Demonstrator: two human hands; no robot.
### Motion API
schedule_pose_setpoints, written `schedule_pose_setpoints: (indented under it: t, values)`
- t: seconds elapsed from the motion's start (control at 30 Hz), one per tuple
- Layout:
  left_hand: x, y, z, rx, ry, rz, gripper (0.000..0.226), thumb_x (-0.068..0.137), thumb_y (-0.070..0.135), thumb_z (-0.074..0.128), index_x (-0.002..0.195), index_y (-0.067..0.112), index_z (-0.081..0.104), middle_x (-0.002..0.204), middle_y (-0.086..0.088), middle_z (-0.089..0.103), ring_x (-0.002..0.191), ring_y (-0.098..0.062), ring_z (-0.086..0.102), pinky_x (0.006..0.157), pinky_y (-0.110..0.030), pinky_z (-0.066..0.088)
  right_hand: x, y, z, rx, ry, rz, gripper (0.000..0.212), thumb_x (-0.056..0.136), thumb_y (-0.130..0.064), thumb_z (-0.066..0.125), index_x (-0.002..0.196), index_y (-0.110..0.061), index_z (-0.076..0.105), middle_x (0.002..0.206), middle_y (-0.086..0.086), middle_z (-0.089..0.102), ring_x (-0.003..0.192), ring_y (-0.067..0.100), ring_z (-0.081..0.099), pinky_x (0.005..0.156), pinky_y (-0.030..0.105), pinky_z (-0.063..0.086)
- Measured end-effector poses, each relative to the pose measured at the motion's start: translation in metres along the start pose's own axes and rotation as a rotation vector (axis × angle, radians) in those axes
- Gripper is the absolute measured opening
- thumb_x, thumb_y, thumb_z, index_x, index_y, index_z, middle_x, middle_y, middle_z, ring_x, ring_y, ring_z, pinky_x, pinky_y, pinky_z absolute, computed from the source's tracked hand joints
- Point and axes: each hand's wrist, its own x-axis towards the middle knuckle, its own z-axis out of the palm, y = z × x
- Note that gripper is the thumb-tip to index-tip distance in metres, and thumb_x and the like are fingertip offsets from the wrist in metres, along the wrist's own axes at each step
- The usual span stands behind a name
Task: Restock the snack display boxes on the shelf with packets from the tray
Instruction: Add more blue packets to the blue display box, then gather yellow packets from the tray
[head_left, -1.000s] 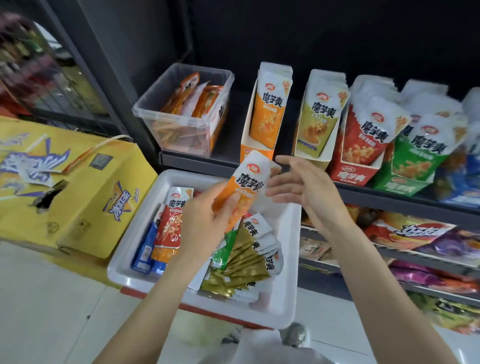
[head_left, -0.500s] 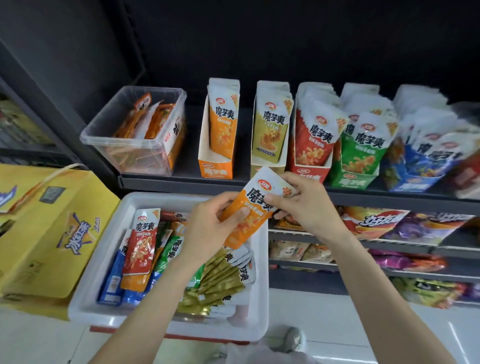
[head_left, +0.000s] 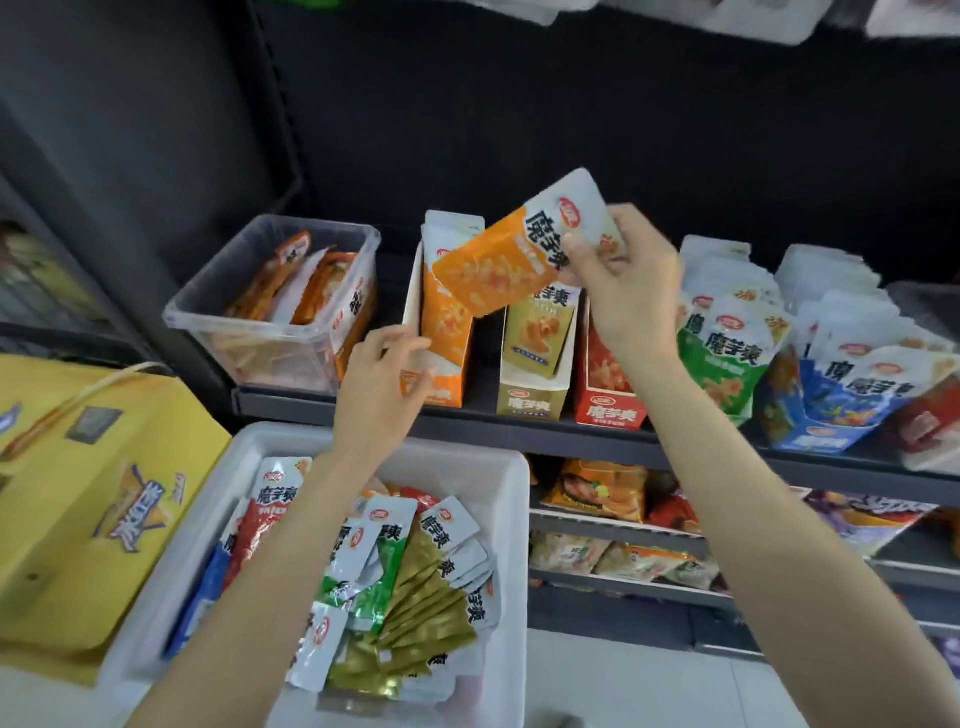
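My right hand (head_left: 626, 291) pinches an orange snack packet (head_left: 511, 254) by its white top, holding it tilted in the air above the shelf boxes. Just below it stands the orange display box (head_left: 441, 332) with a few orange packets inside. My left hand (head_left: 382, 384) has its fingers curled around the front left edge of that box. The white tray (head_left: 498, 467) sits below the shelf, holding several red, green, blue and olive packets. To the right of the orange box stand an olive box (head_left: 530, 400), a red box (head_left: 610, 410), a green box (head_left: 722, 364) and a blue box (head_left: 826, 415).
A clear plastic bin (head_left: 275, 332) with orange packets sits on the shelf at the left. A yellow carton (head_left: 88, 499) stands left of the tray. Lower shelves (head_left: 623, 530) at the right hold more snack bags. The black shelf edge (head_left: 519, 426) runs above the tray.
My right hand took the orange packet from my left hand and lifted it up over the shelf. My left hand let go and moved up to the orange box's front edge.
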Motion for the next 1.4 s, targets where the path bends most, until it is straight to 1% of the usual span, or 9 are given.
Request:
schedule_pose_setpoints:
  t: [0.2, 0.33, 0.43, 0.6, 0.83, 1.03, 1.13, 1.23, 1.4]
  values:
    - [0.008, -0.009, -0.003, -0.005, -0.072, 0.014, 0.013, 0.082, 0.02, 0.071, 0.093, 0.013, 0.072, 0.126, -0.003, 0.052, 0.109, -0.014, 0.054, 0.081, -0.024, 0.049, 0.057, -0.001, 0.085, -0.54, -0.356, -0.243, 0.01, 0.09, -0.025, 0.059, 0.097, -0.017, 0.062, 0.082, -0.004, 0.056, 0.079, 0.018, 0.053, 0.07, 0.029, 0.034]
    - [0.007, -0.011, -0.002, 0.005, -0.083, -0.03, 0.015, 0.083, 0.027, 0.071, 0.084, 0.012, 0.072, 0.129, 0.0, 0.054, 0.105, -0.011, 0.058, 0.08, -0.02, 0.047, 0.068, 0.015, 0.12, -0.813, -0.55, -0.288, 0.022, 0.088, -0.024, 0.061, 0.108, -0.015, 0.065, 0.108, 0.01, 0.058, 0.105, 0.029, 0.052, 0.074, 0.034, 0.04]
    - [0.008, -0.012, -0.002, -0.011, -0.087, -0.036, 0.017, 0.082, 0.029, 0.072, 0.084, 0.012, 0.072, 0.129, 0.0, 0.054, 0.1, -0.009, 0.06, 0.079, -0.017, 0.044, 0.072, 0.027, 0.132, -0.91, -0.481, -0.315, 0.037, 0.085, -0.026, 0.068, 0.119, -0.016, 0.059, 0.123, 0.013, 0.045, 0.111, 0.028, 0.046, 0.082, 0.036, 0.046]
    - [0.009, -0.011, -0.001, -0.026, -0.082, -0.035, 0.014, 0.082, 0.026, 0.072, 0.087, 0.013, 0.072, 0.13, 0.0, 0.054, 0.098, -0.01, 0.061, 0.079, -0.017, 0.043, 0.064, 0.033, 0.131, -0.818, -0.313, -0.251, 0.054, 0.078, -0.024, 0.074, 0.123, -0.016, 0.045, 0.124, 0.011, 0.041, 0.109, 0.023, 0.049, 0.071, 0.026, 0.041]
    - [0.006, -0.01, 0.001, -0.08, -0.021, 0.014, 0.026, 0.08, 0.019, 0.074, 0.105, 0.015, 0.066, 0.126, -0.004, 0.054, 0.11, -0.018, 0.056, 0.087, -0.028, 0.05, 0.001, 0.017, 0.094, -0.468, -0.164, -0.244, 0.041, 0.079, -0.02, 0.073, 0.114, -0.015, 0.052, 0.113, 0.005, 0.049, 0.089, 0.01, 0.049, 0.059, 0.008, 0.032]
    - [-0.049, -0.015, -0.031, -0.301, 0.139, -0.069, 0.019, 0.09, 0.017, 0.062, 0.108, 0.012, 0.061, 0.105, 0.003, 0.062, 0.097, -0.003, 0.056, 0.084, -0.011, 0.041, -0.097, 0.009, 0.078, -0.21, -0.456, -0.169, 0.024, 0.082, -0.011, 0.068, 0.103, -0.016, 0.061, 0.089, -0.014, 0.049, 0.072, -0.01, 0.046, 0.065, 0.011, 0.037]
    - [-0.095, -0.044, -0.044, -0.243, -0.022, -0.258, 0.019, 0.087, 0.018, 0.065, 0.106, 0.017, 0.062, 0.096, 0.01, 0.064, 0.088, 0.003, 0.057, 0.077, -0.009, 0.042, -0.139, 0.032, 0.099, -0.294, -0.798, -0.092, 0.018, 0.084, -0.017, 0.065, 0.1, -0.022, 0.063, 0.091, -0.014, 0.054, 0.078, -0.001, 0.051, 0.074, 0.031, 0.047]
    - [-0.136, -0.077, -0.047, -0.003, -0.366, -0.295, 0.035, 0.081, 0.036, 0.07, 0.112, 0.023, 0.062, 0.103, 0.01, 0.065, 0.096, -0.012, 0.059, 0.081, -0.032, 0.05, -0.169, 0.052, 0.129, -0.426, -1.057, -0.09, 0.032, 0.086, -0.021, 0.062, 0.117, -0.025, 0.059, 0.12, -0.004, 0.057, 0.114, 0.021, 0.051, 0.096, 0.038, 0.041]
    - [-0.172, -0.089, -0.045, 0.184, -0.719, -0.348, 0.065, 0.08, 0.047, 0.068, 0.138, 0.029, 0.043, 0.139, 0.001, 0.044, 0.127, -0.023, 0.039, 0.099, -0.035, 0.038, -0.19, 0.073, 0.165, -0.655, -1.195, -0.295, 0.062, 0.083, 0.005, 0.052, 0.138, -0.023, 0.046, 0.147, 0.002, 0.04, 0.135, 0.026, 0.032, 0.104, 0.039, 0.033]
